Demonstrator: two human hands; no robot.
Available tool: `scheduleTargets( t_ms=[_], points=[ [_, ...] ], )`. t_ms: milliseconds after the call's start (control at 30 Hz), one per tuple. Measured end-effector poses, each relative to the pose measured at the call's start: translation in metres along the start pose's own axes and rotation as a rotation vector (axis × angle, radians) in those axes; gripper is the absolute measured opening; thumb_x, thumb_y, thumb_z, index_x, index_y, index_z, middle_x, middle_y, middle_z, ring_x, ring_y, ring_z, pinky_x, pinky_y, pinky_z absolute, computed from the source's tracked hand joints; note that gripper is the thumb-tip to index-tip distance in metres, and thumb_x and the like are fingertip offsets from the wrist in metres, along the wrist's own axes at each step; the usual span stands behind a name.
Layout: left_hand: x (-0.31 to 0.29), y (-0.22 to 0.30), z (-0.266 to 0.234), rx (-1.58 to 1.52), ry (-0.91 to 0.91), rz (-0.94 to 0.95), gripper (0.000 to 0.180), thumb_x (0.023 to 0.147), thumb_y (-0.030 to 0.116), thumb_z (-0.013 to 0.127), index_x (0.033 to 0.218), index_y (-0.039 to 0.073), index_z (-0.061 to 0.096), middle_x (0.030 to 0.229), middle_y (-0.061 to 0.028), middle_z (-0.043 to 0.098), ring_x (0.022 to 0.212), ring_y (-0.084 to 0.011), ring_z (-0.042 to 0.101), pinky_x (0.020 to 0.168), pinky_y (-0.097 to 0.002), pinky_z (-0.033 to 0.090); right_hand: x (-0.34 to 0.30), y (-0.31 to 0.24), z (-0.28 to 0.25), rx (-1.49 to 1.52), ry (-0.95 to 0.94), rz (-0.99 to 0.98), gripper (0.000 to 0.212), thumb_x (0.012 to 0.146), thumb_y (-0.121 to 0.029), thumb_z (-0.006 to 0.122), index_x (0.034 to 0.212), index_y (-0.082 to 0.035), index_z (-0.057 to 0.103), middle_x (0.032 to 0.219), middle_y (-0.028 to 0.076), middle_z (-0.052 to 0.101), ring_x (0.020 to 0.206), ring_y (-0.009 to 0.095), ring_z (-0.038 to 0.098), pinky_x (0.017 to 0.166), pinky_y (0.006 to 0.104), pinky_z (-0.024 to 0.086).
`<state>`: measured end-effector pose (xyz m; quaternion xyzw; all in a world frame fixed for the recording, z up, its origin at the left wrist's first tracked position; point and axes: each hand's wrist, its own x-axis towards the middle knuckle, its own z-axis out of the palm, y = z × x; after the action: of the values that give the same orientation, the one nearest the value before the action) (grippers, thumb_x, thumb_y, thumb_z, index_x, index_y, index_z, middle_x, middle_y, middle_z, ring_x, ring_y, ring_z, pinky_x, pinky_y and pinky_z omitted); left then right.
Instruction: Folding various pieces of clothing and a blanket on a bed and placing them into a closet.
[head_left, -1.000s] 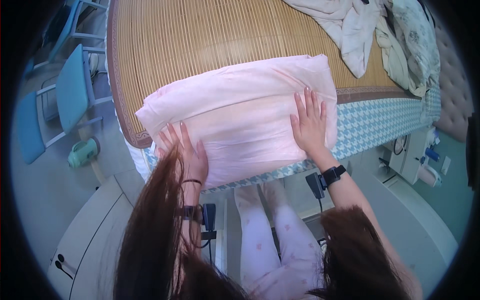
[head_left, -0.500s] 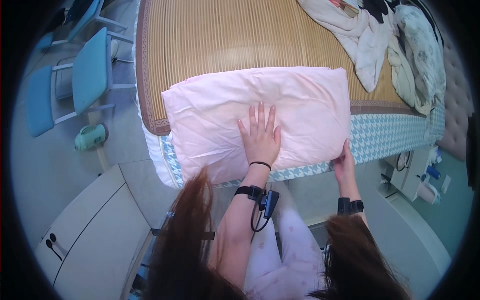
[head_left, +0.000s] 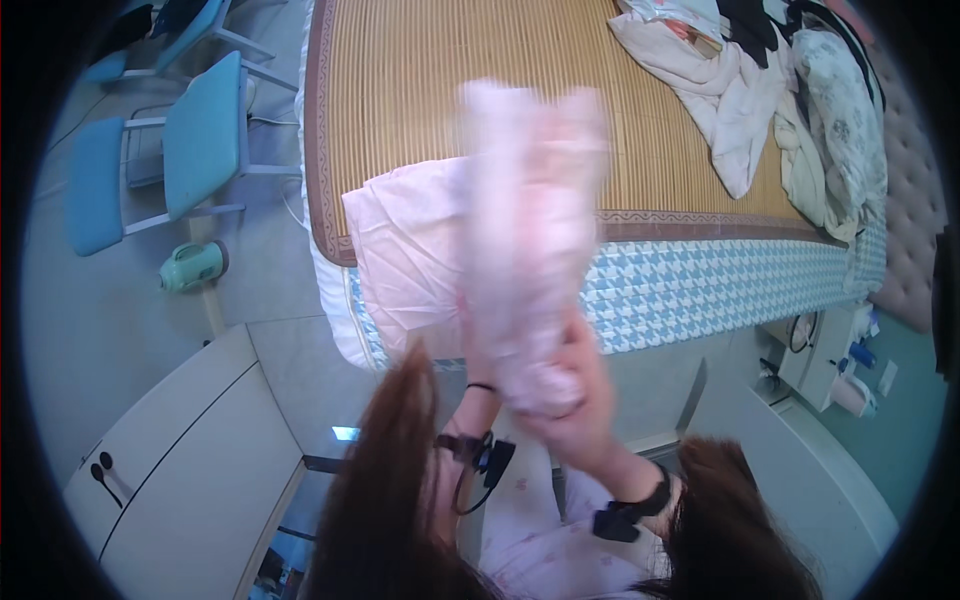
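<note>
A folded pale pink cloth, like a sheet or cover, lies on the near left corner of the bed. Its right part stands raised in a blurred upright fold over the middle. My right hand is closed around the near end of that raised fold. Behind the fold, my left hand reaches onto the cloth; only its wrist side shows and its fingers are hidden.
Under the cloth are a bamboo mat and a blue-and-white patterned mattress. Crumpled clothes and a pale pillow lie at the far right. Blue chairs and a green kettle stand on the floor at left.
My right hand has lifted the cloth's right side and swung it leftward to the middle. The left hand, flat on the cloth before, is now mostly covered by the fold.
</note>
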<state>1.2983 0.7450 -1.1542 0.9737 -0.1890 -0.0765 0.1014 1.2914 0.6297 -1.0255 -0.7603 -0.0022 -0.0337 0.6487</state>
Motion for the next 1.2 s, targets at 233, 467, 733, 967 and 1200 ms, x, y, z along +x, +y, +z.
scheduleTargets(
  t_ms=[233, 467, 733, 967, 1200],
  points=[
    [-0.136, -0.142, 0.016, -0.021, 0.190, -0.471, 0.062, 0.085, 0.022, 0.050, 0.142, 0.007, 0.030, 0.148, -0.0142, 0.027, 0.139, -0.0291, 0.021, 0.111, -0.0509, 0.017, 0.002, 0.069, 0.149, -0.531, -0.426, -0.224, 0.033, 0.072, -0.024, 0.063, 0.098, -0.006, 0.055, 0.141, 0.014, 0.039, 0.135, 0.037, 0.027, 0.109, 0.0584, 0.013],
    [-0.087, -0.154, -0.051, -0.287, 0.239, -0.556, 0.058, 0.094, 0.028, 0.045, 0.137, -0.007, 0.031, 0.144, -0.0230, 0.030, 0.137, -0.0348, 0.023, 0.113, -0.0431, 0.012, 0.003, 0.100, 0.153, -0.671, -0.558, -0.319, 0.027, 0.080, -0.021, 0.056, 0.103, -0.007, 0.055, 0.140, 0.014, 0.039, 0.134, 0.031, 0.030, 0.111, 0.0502, 0.017],
    [0.036, -0.115, -0.072, -0.085, 0.049, 0.048, 0.044, 0.087, 0.038, 0.051, 0.131, 0.031, 0.050, 0.149, -0.0061, 0.029, 0.139, -0.0275, 0.021, 0.109, -0.0609, 0.006, 0.012, 0.076, 0.089, -0.569, -1.079, -0.221, 0.053, 0.085, -0.031, 0.059, 0.130, -0.006, 0.047, 0.130, 0.014, 0.050, 0.127, 0.027, 0.040, 0.109, 0.0454, 0.024],
    [0.025, -0.148, -0.072, -0.088, 0.158, -0.127, 0.036, 0.084, 0.027, 0.054, 0.116, 0.014, 0.062, 0.146, -0.0277, 0.021, 0.136, -0.0453, 0.016, 0.107, -0.0620, 0.004, 0.084, 0.074, 0.079, -0.883, -0.292, -0.108, 0.063, 0.085, -0.038, 0.058, 0.140, -0.015, 0.037, 0.145, 0.019, 0.028, 0.134, 0.039, 0.025, 0.105, 0.0553, 0.023],
    [0.029, -0.226, 0.036, -0.468, 0.637, -0.485, 0.067, 0.094, 0.032, 0.040, 0.138, -0.013, 0.015, 0.142, -0.0355, 0.021, 0.133, -0.0434, 0.025, 0.110, -0.0438, 0.018, 0.128, 0.142, 0.126, -0.809, -0.164, 0.007, 0.070, 0.081, -0.041, 0.060, 0.143, -0.023, 0.033, 0.148, 0.026, 0.016, 0.133, 0.051, 0.016, 0.103, 0.0619, 0.020]
  ],
)
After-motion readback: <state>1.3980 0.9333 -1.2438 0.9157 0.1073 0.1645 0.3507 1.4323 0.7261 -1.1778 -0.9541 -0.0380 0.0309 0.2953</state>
